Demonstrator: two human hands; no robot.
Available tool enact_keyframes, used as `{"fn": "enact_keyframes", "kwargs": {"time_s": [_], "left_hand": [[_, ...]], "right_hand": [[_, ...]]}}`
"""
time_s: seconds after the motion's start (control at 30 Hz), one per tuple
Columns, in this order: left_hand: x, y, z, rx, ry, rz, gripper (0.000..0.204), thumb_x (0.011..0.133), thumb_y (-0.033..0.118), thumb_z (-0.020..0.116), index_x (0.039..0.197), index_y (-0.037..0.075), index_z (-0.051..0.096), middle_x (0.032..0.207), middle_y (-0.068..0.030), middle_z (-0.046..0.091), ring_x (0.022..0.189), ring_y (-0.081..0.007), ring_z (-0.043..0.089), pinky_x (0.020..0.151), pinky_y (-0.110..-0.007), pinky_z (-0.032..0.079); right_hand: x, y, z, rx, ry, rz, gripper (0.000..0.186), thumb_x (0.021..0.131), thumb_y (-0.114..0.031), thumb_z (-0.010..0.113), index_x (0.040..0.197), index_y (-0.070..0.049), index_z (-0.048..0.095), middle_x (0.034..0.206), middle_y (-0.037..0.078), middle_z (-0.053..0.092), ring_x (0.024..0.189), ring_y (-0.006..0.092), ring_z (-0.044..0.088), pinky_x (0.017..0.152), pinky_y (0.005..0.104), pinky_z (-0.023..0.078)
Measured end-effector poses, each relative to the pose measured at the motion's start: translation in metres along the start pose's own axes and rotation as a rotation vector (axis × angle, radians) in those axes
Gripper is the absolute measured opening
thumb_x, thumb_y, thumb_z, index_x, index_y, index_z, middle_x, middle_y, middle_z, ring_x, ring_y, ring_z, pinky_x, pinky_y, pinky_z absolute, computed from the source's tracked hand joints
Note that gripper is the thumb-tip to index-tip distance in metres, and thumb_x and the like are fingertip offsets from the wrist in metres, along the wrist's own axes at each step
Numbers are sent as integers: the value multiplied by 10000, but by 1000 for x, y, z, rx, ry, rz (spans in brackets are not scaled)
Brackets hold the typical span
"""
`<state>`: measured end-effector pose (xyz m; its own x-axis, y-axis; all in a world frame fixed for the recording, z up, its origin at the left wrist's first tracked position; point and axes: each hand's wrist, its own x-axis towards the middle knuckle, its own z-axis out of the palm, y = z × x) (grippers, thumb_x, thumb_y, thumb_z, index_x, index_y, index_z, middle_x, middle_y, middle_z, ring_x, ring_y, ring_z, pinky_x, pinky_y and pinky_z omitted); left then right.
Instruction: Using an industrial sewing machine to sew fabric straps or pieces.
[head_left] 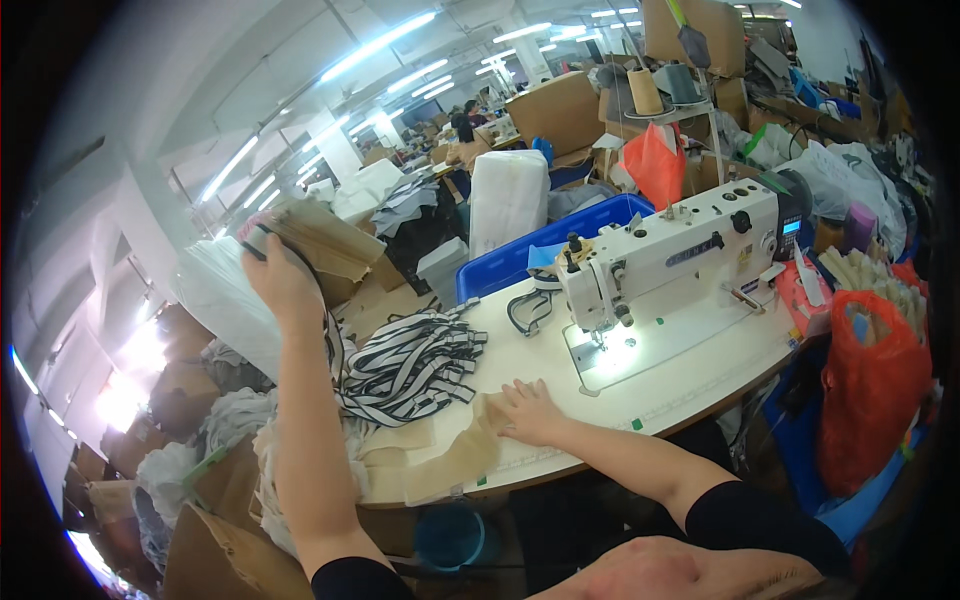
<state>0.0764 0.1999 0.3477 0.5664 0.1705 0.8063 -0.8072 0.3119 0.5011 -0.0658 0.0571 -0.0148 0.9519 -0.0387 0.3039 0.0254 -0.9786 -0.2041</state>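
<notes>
Striped webbing [415,362] trails from its heap up toward the left hand [275,270], raised at far left, forearm nearly upright; that grip looks closed on one strap, though the fingers are turned partly from me. The heap covers the left end of the white counter [525,352]. Rightward, beige cloth [455,463] touches the right hand [530,412], palm down, its grip open with fingers spread, beside a lit sewing machine [690,240].
</notes>
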Motion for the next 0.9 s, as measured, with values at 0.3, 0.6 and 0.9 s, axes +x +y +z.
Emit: {"fn": "enact_keyframes", "kwargs": {"time_s": [0.3,0.6,0.9], "left_hand": [[14,62,12,-53,-40,142,213,938,47,535,1141,-12,519,1078,-90,589,970,-172,561,854,-309,456],[30,143,67,-103,-125,553,172,897,7,606,1059,-32,560,1007,-105,637,901,-190,630,808,-288,503],[-20,155,121,-167,-144,363,194,879,77,641,1034,-32,600,983,-79,647,870,-172,582,804,-297,444]], "right_hand": [[-10,-11,-53,327,376,-60,694,841,-475,630,1411,-158,390,1443,139,370,1373,358,292,1048,648,221],[5,-58,-122,1156,252,-254,1064,803,-445,723,1506,-40,35,1531,230,194,1405,370,253,1134,447,240],[79,-142,-192,1909,-85,-82,663,903,-411,628,1415,-140,307,1331,80,440,1214,214,441,913,482,440]]}}
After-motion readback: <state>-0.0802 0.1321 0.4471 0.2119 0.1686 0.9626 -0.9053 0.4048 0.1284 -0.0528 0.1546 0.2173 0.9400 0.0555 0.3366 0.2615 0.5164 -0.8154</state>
